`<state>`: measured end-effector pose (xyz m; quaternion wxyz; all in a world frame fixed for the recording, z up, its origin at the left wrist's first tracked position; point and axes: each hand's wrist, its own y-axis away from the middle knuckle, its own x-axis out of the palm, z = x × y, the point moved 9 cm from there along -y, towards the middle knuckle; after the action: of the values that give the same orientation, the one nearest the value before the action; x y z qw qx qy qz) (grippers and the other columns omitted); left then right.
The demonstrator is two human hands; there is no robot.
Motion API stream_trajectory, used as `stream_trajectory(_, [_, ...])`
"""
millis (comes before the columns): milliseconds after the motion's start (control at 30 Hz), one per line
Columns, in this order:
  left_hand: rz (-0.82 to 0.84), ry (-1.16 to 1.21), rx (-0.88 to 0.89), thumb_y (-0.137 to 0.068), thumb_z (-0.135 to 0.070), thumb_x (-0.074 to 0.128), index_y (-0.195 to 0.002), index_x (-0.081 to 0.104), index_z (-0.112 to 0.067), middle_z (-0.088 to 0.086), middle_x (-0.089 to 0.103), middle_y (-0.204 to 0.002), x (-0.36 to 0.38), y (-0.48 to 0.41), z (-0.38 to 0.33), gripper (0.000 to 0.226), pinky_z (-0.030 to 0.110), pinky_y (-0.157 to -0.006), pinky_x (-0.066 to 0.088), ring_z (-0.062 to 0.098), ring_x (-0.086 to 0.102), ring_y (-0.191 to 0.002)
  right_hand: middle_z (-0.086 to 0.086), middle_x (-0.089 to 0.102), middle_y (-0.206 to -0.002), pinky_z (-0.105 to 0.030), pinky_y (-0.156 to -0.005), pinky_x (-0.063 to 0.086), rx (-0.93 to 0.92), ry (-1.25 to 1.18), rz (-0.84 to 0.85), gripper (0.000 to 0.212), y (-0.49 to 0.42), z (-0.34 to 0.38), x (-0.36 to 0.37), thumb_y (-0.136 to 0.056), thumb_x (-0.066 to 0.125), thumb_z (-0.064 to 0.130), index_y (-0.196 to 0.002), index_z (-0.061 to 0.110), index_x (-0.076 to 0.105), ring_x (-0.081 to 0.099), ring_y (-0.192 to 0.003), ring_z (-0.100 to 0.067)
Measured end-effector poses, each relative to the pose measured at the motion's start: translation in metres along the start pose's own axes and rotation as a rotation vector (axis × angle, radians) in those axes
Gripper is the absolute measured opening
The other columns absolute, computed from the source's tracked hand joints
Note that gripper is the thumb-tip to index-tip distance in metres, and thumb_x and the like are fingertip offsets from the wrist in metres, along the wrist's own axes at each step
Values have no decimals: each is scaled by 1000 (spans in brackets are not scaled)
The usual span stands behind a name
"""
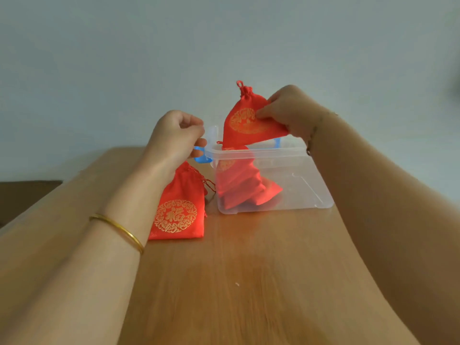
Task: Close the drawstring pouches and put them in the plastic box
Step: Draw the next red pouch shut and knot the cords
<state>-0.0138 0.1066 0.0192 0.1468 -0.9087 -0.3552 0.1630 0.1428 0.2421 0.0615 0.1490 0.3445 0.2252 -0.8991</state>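
Wooden table (249, 282). One clear plastic box (301, 195) on it, two blue latches (202, 159).

Pile of red pouches (239, 188) inside box, number unclear.

One red pouch on table (178, 210) just left of box: lies flat, long axis running away from viewer, cinched neck at far end, gold roundel reads 福.

One held pouch (249, 123) above box, near upright, tied neck up, gold print blurred.

Right hand (291, 108) pinches its side.

Left hand (174, 135) fingers curled at box's left latch; grip unclear.

Gold bangle (119, 229) on left wrist.
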Motion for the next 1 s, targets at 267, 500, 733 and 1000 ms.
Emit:
stream_trajectory(267, [17, -187, 22, -88, -8, 50, -94, 58, -15, 0, 59, -90, 4, -14, 9, 13, 38, -76, 53, 19, 61, -91, -7, 40, -65, -18, -48, 24, 22, 407, 277, 46, -18, 5, 70, -97, 39, 34, -59, 9, 37, 43, -72, -25])
stream_trajectory(500, [-74, -206, 2, -85, -5, 49, -95, 59, -17, -1, 57, -95, -14, -22, 27, 18, 35, -80, 50, 17, 57, -92, -16, 68, -88, -26, -55, 47, -132, 320, 341, 26, -18, 22, 64, -86, 56, 10, -105, -6, 64, 67, -82, -30])
stream_trajectory(733, [-144, -291, -45, -86, -2, 49, -95, 59, -17, 1, 57, -98, -34, -21, 59, 21, 34, -81, 48, 19, 56, -89, -15, 69, -108, -44, -91, 52, -75, 481, 617, 29, -3, 24, 107, -88, 56, 12, -114, 0, 62, 67, -95, -27])
stream_trajectory(1000, [21, -975, 60, -85, -24, 63, -114, 64, -20, 11, 49, -127, -21, -15, 89, 30, 37, -99, 29, 31, 37, -124, -32, 63, -107, -49, -87, 52, -113, 177, 395, 26, 7, 41, 68, -87, 42, -5, -105, -13, 59, 65, -85, -31])
